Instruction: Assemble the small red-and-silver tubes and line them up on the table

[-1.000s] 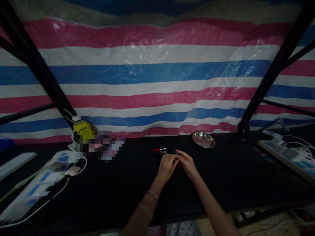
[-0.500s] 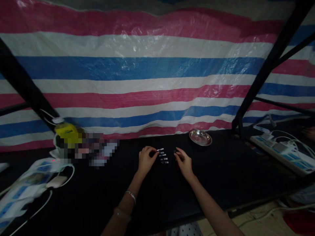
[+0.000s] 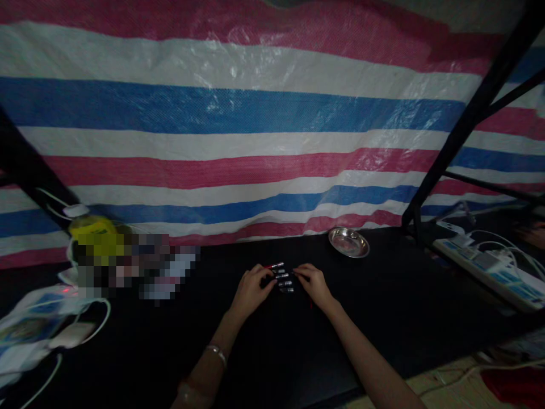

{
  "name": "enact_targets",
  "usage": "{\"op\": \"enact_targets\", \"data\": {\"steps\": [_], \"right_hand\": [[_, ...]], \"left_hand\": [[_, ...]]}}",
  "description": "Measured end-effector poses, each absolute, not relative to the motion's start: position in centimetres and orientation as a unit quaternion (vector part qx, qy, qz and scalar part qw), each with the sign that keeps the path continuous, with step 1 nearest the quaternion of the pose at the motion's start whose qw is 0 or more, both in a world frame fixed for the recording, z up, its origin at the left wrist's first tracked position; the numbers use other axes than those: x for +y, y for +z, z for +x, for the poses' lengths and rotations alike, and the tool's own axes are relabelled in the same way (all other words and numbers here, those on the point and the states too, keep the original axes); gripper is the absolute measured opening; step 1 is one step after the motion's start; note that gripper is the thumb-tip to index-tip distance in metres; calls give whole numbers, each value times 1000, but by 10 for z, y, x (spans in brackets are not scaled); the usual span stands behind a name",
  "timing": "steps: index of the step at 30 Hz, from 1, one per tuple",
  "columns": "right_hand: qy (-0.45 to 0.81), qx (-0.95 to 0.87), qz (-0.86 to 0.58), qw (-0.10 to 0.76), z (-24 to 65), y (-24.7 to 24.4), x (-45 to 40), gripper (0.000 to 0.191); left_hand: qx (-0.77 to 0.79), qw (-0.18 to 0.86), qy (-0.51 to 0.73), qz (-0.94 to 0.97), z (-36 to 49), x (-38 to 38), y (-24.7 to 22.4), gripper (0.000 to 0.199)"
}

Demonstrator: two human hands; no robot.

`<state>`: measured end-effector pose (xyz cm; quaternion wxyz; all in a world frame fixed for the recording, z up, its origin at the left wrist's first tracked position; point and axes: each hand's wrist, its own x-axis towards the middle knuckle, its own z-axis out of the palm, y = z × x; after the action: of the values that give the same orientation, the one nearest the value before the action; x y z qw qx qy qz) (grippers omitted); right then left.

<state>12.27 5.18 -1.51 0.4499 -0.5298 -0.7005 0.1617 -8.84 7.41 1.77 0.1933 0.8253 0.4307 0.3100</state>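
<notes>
Several slim, dark sticks with shiny silver ends [image 3: 286,283] lie in a row on the black table, their exact kind too small to tell. The farthest, a red stick with a silver end [image 3: 276,265], lies above my left fingertips. My left hand [image 3: 254,288] is at the left side of the row, its thumb and index finger curled in on one of the sticks. My right hand [image 3: 315,284] pinches a small dark piece at the right of the row. A thin red end [image 3: 311,304] shows below that palm; most of the held thing is hidden by the fingers.
A round, shallow metal dish [image 3: 349,242] stands at the back right. Power strips with white cables are at the left [image 3: 34,318] and far right [image 3: 489,264]. A yellow bottle [image 3: 97,234] stands back left beside blurred-out items. Striped sheeting [image 3: 238,170] hangs behind the table.
My right hand has moved left, closer to the row of sticks. The red stick's body now shows by my left fingers. The view has shifted slightly, carrying the left-side items farther left.
</notes>
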Motion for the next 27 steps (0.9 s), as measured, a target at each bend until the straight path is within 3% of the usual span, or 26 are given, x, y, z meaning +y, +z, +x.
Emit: {"op": "enact_targets", "data": {"steps": [9, 27], "right_hand": [[153, -724, -520, 428, 119, -13, 51, 25], [190, -738, -505, 405, 118, -10, 58, 24]], "left_hand": [[470, 131, 284, 825, -90, 73, 16, 19], [464, 180, 343, 797, -87, 75, 7, 15]]}}
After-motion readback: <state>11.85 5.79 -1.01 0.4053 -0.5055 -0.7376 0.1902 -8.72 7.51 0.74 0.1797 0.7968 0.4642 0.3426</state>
